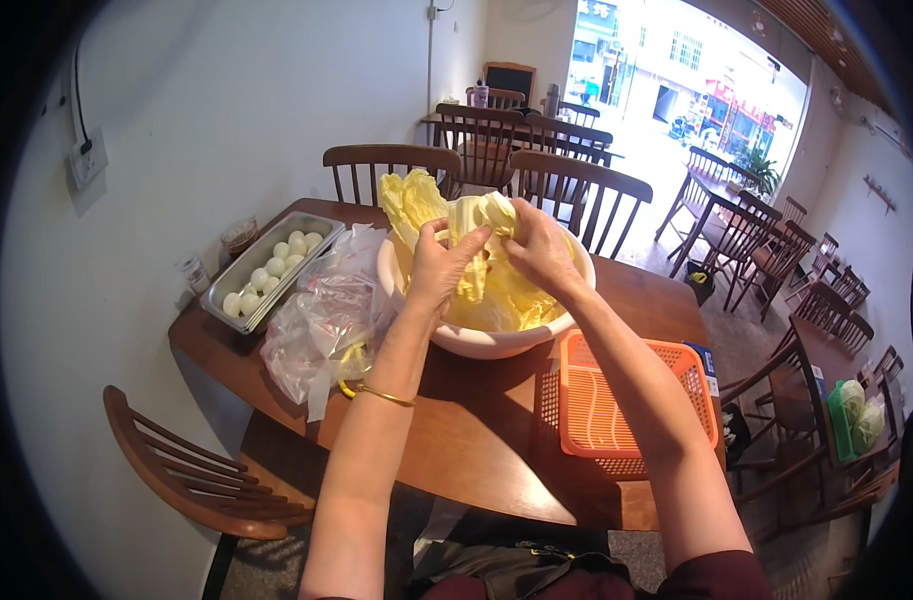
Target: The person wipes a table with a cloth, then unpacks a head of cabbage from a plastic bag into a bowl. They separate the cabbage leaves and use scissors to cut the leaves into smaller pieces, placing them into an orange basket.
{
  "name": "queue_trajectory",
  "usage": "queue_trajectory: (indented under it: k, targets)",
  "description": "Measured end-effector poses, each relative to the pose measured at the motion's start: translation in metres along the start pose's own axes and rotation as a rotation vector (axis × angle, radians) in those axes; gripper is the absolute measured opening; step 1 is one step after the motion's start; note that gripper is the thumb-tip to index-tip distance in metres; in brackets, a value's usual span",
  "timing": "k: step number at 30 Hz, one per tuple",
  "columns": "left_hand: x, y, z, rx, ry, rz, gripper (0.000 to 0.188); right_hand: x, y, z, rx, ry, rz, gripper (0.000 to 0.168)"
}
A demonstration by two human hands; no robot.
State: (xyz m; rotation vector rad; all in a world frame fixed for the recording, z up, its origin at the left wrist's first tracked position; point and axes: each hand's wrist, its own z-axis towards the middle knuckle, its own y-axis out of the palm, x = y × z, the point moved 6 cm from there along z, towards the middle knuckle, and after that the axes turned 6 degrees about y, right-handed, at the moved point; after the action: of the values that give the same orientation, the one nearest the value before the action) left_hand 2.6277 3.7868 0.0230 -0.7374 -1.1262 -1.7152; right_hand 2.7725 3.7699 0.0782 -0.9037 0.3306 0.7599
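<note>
Both of my hands are raised over a large white bowl [494,346] filled with yellow napa cabbage leaves [524,300]. My left hand [445,262] grips a pale cabbage leaf [468,217] between thumb and fingers. On the other side of that leaf, my right hand [543,244] pinches its curled upper end. One big crinkled leaf [411,199] stands up past the bowl's far left rim. How the fingers of my left hand lie behind the leaf is partly hidden.
An orange plastic basket [603,409] sits at the right of the wooden table [456,442]. Clear plastic bags [321,330] lie left of the bowl, beside a steel tray [239,321] of peeled eggs [275,266]. Wooden chairs [201,472] stand around. Farther right, a green basket [839,431] holds cabbages.
</note>
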Motion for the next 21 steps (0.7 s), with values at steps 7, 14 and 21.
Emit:
queue_trajectory:
  k: [7,14,21]
  targets:
    - [-0.02,0.004,0.008,-0.162,-0.283,-0.509,0.037,0.043,-0.027,0.016,0.304,-0.042,-0.095,0.023]
    - [-0.019,0.003,0.006,0.075,-0.033,-0.308,0.033,0.003,0.028,-0.007,-0.187,0.256,0.527,0.044]
    - [-0.026,-0.001,0.008,0.037,-0.04,-0.309,0.034,0.028,0.022,-0.001,-0.114,0.259,0.7,0.033]
